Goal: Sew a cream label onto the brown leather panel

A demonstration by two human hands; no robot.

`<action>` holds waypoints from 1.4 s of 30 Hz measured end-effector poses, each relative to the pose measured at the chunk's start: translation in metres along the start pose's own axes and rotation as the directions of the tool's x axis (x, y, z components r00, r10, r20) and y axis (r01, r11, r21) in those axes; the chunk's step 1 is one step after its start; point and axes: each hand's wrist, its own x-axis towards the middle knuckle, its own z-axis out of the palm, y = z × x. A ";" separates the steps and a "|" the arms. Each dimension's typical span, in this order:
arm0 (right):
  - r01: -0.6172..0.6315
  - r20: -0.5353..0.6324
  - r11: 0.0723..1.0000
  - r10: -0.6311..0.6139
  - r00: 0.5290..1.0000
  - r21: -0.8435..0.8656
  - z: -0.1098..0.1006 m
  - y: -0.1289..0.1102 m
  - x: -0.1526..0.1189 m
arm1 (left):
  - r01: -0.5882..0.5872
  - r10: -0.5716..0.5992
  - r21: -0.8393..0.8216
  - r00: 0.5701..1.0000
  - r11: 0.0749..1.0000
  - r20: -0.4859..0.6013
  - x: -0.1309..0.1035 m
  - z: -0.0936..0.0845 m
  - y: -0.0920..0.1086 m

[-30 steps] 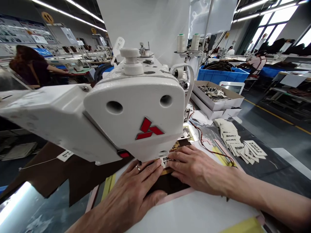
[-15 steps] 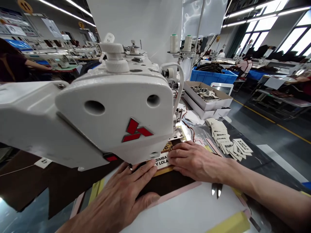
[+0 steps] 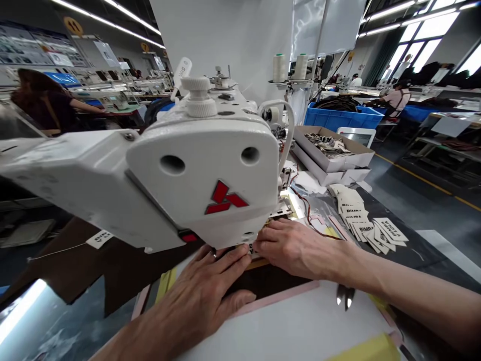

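A white sewing machine head point(image 3: 203, 170) with a red logo fills the middle of the view. Under it, my left hand point(image 3: 203, 296) lies flat, fingers spread, pressing on dark brown fabric point(image 3: 270, 282). My right hand point(image 3: 296, 248) lies flat beside it, its fingertips on a small white label point(image 3: 249, 248) with black letters, mostly hidden under the machine. The needle area is hidden by the machine head. Small metal snips point(image 3: 346, 296) hang below my right wrist.
A fan of white printed labels point(image 3: 370, 225) lies to the right on the table. Behind it are cardboard boxes of labels point(image 3: 332, 148), a blue bin point(image 3: 341, 118) and two thread cones point(image 3: 289, 67). Brown fabric point(image 3: 93, 271) trails left. Another person sits at the far left point(image 3: 45, 103).
The label has slid further under the machine head, so only a sliver of it shows. Both hands stay flat on the fabric; the camera view shifted slightly.
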 end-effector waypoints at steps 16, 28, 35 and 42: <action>0.031 0.003 0.997 -0.032 0.999 0.074 0.000 0.005 0.000 | -0.052 0.052 0.007 0.999 0.999 0.010 -0.030 -0.019 -0.018; 0.070 -0.056 0.997 -0.068 0.996 0.029 0.012 0.007 -0.005 | 0.081 -0.081 -0.117 0.997 0.990 0.005 -0.037 -0.012 -0.016; 0.056 -0.048 0.998 -0.056 0.997 -0.003 0.010 0.004 -0.005 | 0.062 -0.056 -0.156 0.998 0.986 0.040 -0.036 -0.017 -0.019; 0.033 -0.033 0.999 -0.033 0.999 -0.002 0.012 0.003 -0.005 | 0.052 -0.048 -0.193 0.999 0.980 0.024 -0.037 -0.015 -0.018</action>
